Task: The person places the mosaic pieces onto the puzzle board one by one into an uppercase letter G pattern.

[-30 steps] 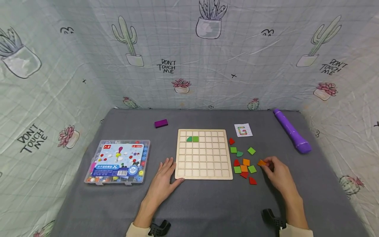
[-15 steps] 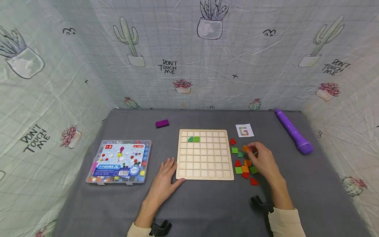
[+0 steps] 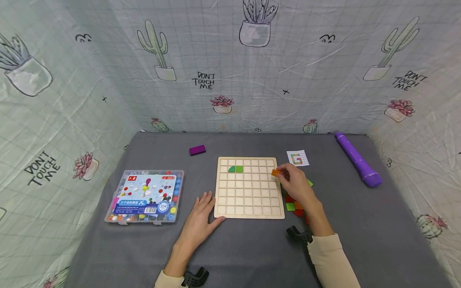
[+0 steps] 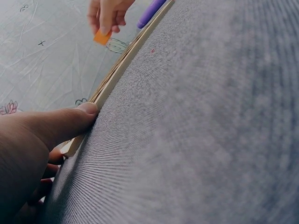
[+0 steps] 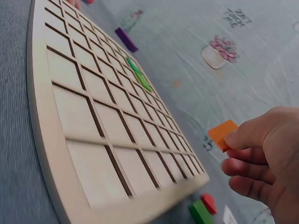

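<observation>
An orange square tile (image 5: 223, 134) is pinched between thumb and fingers of my right hand (image 3: 296, 183), held above the right side of the wooden grid board (image 3: 248, 218). My left hand (image 3: 196, 224) lies at the board's lower left corner with its fingers extended. Its thumb (image 4: 79, 119) touches the front edge in the left wrist view. In the grid's upper left part sit a green quarter-round tile (image 3: 231, 169) and, right beside it, a green square tile (image 3: 239, 169). Several loose red, green and orange tiles (image 3: 290, 207) lie right of the board, partly hidden under my right hand and forearm.
A small card with a coloured G pattern (image 3: 302, 157) lies behind my right hand. The purple microphone-shaped object (image 3: 356, 159) is at the far right. On the left are a clear box of coloured balls (image 3: 144, 197) and a purple block (image 3: 197, 150).
My right hand has carried the orange tile leftward from the right of the loose tiles to over the board's right edge. My left hand stays in place.
</observation>
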A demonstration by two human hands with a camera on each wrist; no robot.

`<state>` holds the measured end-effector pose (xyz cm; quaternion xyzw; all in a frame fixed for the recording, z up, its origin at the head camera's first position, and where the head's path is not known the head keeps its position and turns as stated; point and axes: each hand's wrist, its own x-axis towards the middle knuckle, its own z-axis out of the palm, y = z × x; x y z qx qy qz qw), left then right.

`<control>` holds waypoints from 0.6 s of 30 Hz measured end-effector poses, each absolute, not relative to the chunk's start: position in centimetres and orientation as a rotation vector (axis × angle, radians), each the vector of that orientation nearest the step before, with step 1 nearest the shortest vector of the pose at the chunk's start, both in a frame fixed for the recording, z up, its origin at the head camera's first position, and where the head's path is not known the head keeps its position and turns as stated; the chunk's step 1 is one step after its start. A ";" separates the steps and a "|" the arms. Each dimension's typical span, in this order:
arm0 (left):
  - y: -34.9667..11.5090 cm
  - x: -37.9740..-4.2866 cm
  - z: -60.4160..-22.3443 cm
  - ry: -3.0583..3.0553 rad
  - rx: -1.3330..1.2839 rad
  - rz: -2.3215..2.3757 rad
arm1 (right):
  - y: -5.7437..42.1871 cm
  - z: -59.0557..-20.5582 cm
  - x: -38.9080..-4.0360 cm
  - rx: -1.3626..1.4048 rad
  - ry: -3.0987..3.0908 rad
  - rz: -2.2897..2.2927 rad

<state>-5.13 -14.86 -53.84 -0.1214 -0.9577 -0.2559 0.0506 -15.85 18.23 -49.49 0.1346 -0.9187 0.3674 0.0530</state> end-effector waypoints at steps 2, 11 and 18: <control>-14.8 -5.1 -53.9 -2.916 -0.370 -0.776 | 17.5 -49.6 -16.3 0.431 -2.789 1.136; -14.9 -5.2 -53.9 -2.911 -0.371 -0.780 | 14.4 -50.1 -18.0 0.465 -2.806 1.209; -14.9 -5.2 -54.0 -2.892 -0.382 -0.799 | 12.6 -50.9 -19.2 0.498 -2.838 1.251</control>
